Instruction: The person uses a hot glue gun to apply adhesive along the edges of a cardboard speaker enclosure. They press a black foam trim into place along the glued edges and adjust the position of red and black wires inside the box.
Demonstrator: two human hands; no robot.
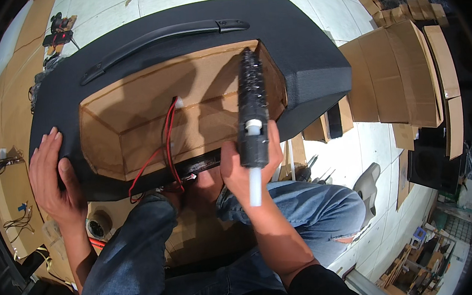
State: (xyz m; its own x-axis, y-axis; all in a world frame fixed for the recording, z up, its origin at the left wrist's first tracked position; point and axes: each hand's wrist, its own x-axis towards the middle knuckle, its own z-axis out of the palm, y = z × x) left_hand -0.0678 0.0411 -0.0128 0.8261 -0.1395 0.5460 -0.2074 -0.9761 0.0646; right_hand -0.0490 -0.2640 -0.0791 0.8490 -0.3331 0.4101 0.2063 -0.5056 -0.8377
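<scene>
A large black speaker cabinet (299, 35) lies before me, a strap handle (153, 40) along its far side. Its opening shows a bare brown wooden inside (214, 96). Red and black wires (170, 119) come out of a hole in that wood and hang over the near edge. My right hand (232, 167) grips a black hot glue gun (252, 98) above the opening's right end; a white glue stick (255, 186) sticks out of its rear. The nozzle points away from me. Fingers stretched out, my left hand (53, 180) rests flat on the cabinet's left end.
Cardboard boxes (392, 75) stand to the right on the white tiled floor (368, 153). At the left, cardboard (18, 192) carries bundled cables (21, 222). A roll of tape (98, 224) lies by my left forearm. A grey curved object (367, 186) is beside my right knee.
</scene>
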